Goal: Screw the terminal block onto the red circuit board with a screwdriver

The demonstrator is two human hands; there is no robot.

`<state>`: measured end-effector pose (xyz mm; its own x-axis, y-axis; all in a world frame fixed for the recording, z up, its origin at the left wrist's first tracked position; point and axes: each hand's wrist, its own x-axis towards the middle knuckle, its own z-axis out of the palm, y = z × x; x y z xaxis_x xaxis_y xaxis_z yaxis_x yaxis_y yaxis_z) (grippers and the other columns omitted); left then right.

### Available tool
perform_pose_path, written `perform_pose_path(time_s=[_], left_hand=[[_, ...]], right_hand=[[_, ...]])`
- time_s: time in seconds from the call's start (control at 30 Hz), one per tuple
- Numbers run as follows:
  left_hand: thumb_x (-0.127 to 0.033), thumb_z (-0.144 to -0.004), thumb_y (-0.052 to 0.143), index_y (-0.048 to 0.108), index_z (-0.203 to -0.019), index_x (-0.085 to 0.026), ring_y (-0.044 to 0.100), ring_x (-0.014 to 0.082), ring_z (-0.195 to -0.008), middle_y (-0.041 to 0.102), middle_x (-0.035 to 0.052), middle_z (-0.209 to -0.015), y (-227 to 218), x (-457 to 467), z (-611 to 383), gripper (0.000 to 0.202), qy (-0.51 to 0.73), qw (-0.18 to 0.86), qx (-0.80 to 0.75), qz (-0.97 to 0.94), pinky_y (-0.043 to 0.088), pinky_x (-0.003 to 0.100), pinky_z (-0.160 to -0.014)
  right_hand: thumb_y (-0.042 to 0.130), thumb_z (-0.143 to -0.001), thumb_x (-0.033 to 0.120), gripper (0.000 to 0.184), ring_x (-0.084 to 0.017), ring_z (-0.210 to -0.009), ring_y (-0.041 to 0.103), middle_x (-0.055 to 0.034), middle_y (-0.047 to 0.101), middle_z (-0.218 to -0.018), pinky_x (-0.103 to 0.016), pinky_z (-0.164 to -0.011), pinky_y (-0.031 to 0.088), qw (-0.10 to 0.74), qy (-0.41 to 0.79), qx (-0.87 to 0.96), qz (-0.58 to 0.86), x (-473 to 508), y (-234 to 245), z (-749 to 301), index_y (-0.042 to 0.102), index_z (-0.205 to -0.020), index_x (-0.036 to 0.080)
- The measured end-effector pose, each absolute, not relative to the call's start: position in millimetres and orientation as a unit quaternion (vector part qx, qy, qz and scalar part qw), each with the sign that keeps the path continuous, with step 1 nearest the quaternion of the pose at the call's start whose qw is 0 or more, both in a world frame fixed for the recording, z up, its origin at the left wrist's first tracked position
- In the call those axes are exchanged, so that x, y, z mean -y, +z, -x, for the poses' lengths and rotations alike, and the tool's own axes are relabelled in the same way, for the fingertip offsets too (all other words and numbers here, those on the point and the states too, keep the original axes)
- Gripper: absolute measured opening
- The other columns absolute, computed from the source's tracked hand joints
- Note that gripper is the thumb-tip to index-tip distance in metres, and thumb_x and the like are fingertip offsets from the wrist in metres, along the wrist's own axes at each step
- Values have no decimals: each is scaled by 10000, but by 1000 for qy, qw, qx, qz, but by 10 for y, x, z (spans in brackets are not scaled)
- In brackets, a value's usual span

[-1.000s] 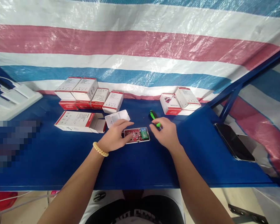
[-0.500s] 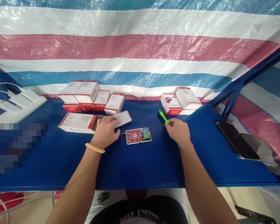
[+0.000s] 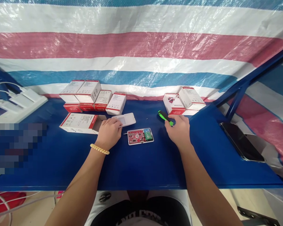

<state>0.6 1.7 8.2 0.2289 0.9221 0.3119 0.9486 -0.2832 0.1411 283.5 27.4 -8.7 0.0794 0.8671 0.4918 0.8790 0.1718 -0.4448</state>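
Note:
My left hand (image 3: 110, 133) is closed on the near left edge of a thin white plastic cover (image 3: 128, 119), thumb and fingers pinching it. Just right of that hand lies a white-edged device with a red circuit board (image 3: 135, 137) facing up and a green-blue battery (image 3: 147, 134) at its right end; a thin metal rod sticks out on its left. My right hand (image 3: 179, 128) rests by a green and black screwdriver (image 3: 163, 115). Thumb and forefinger stand apart around the screwdriver's near end, loosely touching it at most.
An opened white and red box (image 3: 79, 122) lies left of my left hand. Behind it are several similar boxes (image 3: 88, 91), with more boxes (image 3: 191, 99) at the back right. A tiny screw (image 3: 146, 119) lies mid-table. A phone (image 3: 241, 141) is at right, a power strip (image 3: 21, 106) at left.
My left hand has shifted right and taken the white cover's edge between thumb and fingers, moving the cover slightly right. The screwdriver has turned slightly, and my right fingers have loosened around it.

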Motion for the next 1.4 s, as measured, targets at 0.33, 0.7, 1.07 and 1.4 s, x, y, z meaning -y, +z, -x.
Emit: perform_pose_path(time_s=[0.33, 0.7, 1.07, 1.4], left_hand=[[-136, -801, 544, 687, -982, -182, 600, 302, -1029, 674, 111, -1092, 64, -3, -42, 236, -203, 23, 584, 786, 452, 457, -840], [-118, -838, 504, 660, -1000, -184, 591, 261, -1028, 650, 102, -1091, 131, 15, -16, 234, -367, 49, 572, 732, 440, 428, -853], [-264, -902, 580, 667, -1025, -218, 642, 164, -874, 703, 45, -941, 132, 118, -238, 158, -451, -50, 398, 798, 530, 338, -833], [-134, -829, 654, 680, -832, -175, 634, 122, -707, 712, 23, -782, 120, 106, -269, 48, -536, -21, 336, 774, 518, 257, -706]], right_hand=[[547, -857, 151, 214, -204, -926, 603, -81, 665, -970, -327, -885, 477, 290, 105, 768, 561, -429, -44, -2526, 709, -996, 158], [550, -811, 78, 192, -175, -785, 610, -79, 667, -837, -308, -840, 453, 226, 161, 781, 560, -774, -84, -2328, 730, -791, 143], [557, -878, 356, 234, -131, -645, 575, -5, 656, -737, -231, -575, 420, 318, 421, 731, 432, -71, 496, -2079, 687, -832, 166], [594, -857, 434, 315, -145, -639, 583, -25, 664, -720, -251, -577, 420, 338, 424, 717, 439, -71, 373, -2026, 735, -827, 154]])
